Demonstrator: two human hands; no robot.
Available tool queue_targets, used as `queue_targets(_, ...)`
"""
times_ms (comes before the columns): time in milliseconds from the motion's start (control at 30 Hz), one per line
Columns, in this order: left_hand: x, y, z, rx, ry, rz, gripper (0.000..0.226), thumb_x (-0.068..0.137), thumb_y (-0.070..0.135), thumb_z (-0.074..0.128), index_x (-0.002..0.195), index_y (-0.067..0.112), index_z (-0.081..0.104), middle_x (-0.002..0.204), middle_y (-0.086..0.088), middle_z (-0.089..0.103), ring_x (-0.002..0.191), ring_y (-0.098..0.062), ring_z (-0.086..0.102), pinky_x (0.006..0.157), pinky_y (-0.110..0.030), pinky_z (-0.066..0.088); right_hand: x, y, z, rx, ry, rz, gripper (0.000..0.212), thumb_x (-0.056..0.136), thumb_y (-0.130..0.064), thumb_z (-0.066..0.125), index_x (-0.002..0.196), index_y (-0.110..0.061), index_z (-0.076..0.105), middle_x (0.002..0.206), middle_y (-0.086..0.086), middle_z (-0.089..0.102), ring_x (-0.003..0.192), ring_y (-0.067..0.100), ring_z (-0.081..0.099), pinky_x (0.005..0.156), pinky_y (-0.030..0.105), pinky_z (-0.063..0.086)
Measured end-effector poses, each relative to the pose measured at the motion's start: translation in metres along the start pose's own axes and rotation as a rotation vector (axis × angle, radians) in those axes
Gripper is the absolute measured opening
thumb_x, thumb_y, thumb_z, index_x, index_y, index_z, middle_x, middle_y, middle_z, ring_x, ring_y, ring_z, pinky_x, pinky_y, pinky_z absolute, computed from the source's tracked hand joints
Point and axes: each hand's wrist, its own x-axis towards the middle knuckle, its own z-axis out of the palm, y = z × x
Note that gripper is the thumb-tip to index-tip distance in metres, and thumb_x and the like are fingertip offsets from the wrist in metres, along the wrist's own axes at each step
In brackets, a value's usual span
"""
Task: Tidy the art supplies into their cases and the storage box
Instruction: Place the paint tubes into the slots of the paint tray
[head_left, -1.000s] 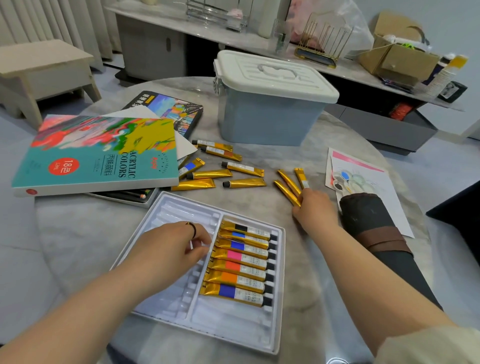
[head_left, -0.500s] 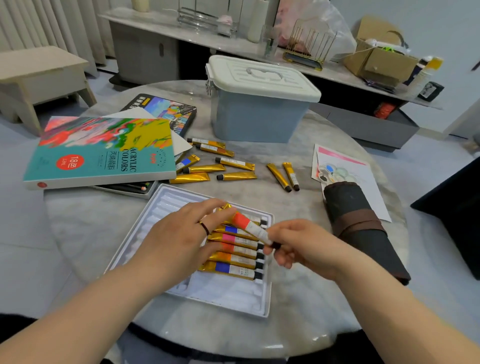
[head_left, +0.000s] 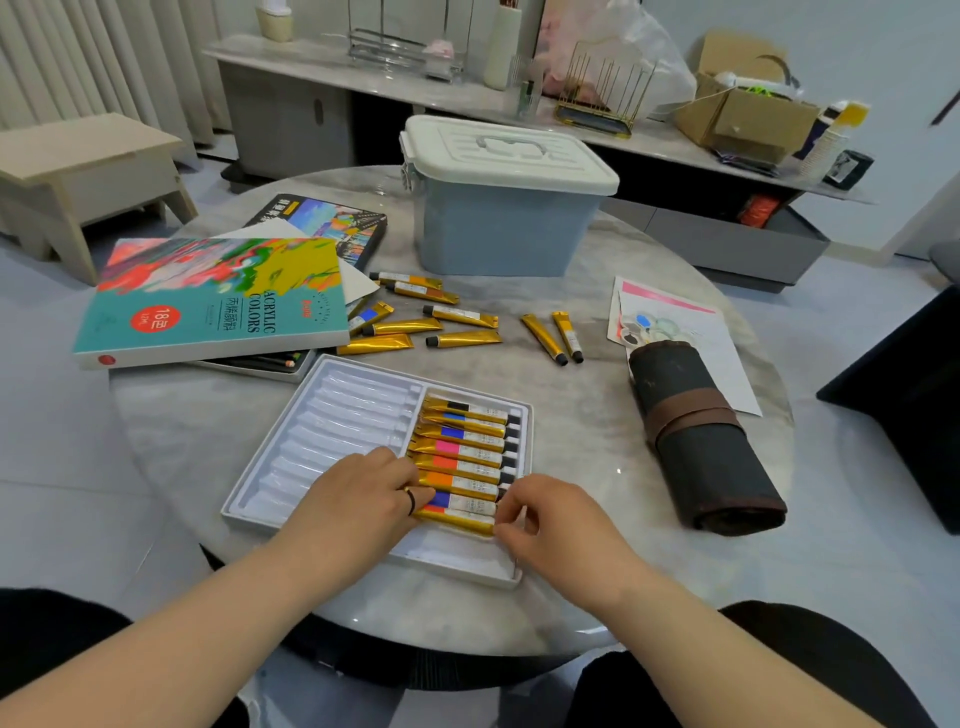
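Head view, tube: the nearest tube (head_left: 457, 519) lies in the tray's (head_left: 332, 410) right column.
Grip: the right hand (head_left: 556, 519) pinches its cap end; the left hand (head_left: 363, 499) rests flat fingers on its tail.
Doing it well: probably press both ends level, with the cap to the right like its neighbours.
Count: eight tubes in the tray, nine loose tubes (head_left: 462, 340) on the table (head_left: 208, 431), one storage box (head_left: 498, 228).

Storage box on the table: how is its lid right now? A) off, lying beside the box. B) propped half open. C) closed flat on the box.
C: the white lid sits flat and level on the blue storage box, with no gap visible at its rim.
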Motion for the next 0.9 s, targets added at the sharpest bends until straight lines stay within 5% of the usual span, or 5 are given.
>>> queue_targets(233, 0.007, 0.002, 0.000, -0.018, -0.096, -0.056, 0.046, 0.026, 0.038, 0.094, 0.068, 0.031, 0.075, 0.057, 0.011, 0.059, 0.053, -0.008, 0.055, 0.038, -0.009, 0.032, 0.008, -0.006, 0.004, -0.290, -0.026, -0.064, 0.024, 0.094, -0.018, 0.045, 0.112, -0.011, 0.059, 0.117, 0.005, 0.059, 0.106, 0.020, 0.055, 0.082, 0.026, 0.043)
queue_targets(400, 0.004, -0.001, -0.007, -0.144, -0.174, -0.222, 0.042, 0.092, 0.044, 0.046, 0.133, 0.036, 0.043, 0.128, 0.014, 0.051, 0.120, -0.006, 0.046, 0.090, -0.019, 0.039, 0.012, -0.006, 0.003, -0.325, -0.064, -0.059, 0.025, 0.094, -0.018, 0.044, 0.112, -0.012, 0.060, 0.118, 0.004, 0.060, 0.106, 0.020, 0.055, 0.087, 0.029, 0.045)
queue_targets(667, 0.001, -0.007, -0.007, -0.217, -0.110, -0.241, 0.021, 0.085, 0.039, 0.060, 0.098, 0.026, 0.070, 0.102, 0.014, 0.064, 0.098, -0.005, 0.057, 0.059, -0.003, 0.021, 0.016, -0.005, 0.000, -0.340, -0.109, -0.076, 0.023, 0.094, -0.019, 0.046, 0.112, -0.013, 0.059, 0.118, 0.003, 0.059, 0.105, 0.019, 0.055, 0.086, 0.026, 0.045)
queue_targets(767, -0.001, -0.009, -0.011, -0.098, -0.132, -0.126, 0.025, 0.044, 0.047, 0.086, 0.051, 0.034, 0.066, 0.057, 0.022, 0.059, 0.048, 0.002, 0.057, 0.047, 0.000, 0.005, 0.016, -0.003, -0.002, -0.323, -0.125, -0.083, 0.023, 0.093, -0.017, 0.047, 0.112, -0.014, 0.058, 0.117, 0.003, 0.059, 0.104, 0.019, 0.055, 0.085, 0.026, 0.044)
queue_targets(900, 0.000, -0.006, -0.006, -0.022, -0.116, -0.116, 0.036, 0.020, 0.039, 0.093, 0.038, 0.030, 0.063, 0.049, 0.020, 0.057, 0.041, -0.002, 0.055, 0.041, -0.006, 0.006, 0.018, -0.003, -0.001, -0.322, -0.137, -0.083, 0.022, 0.093, -0.015, 0.047, 0.111, -0.012, 0.059, 0.116, 0.004, 0.058, 0.094, 0.017, 0.051, 0.079, 0.024, 0.041)
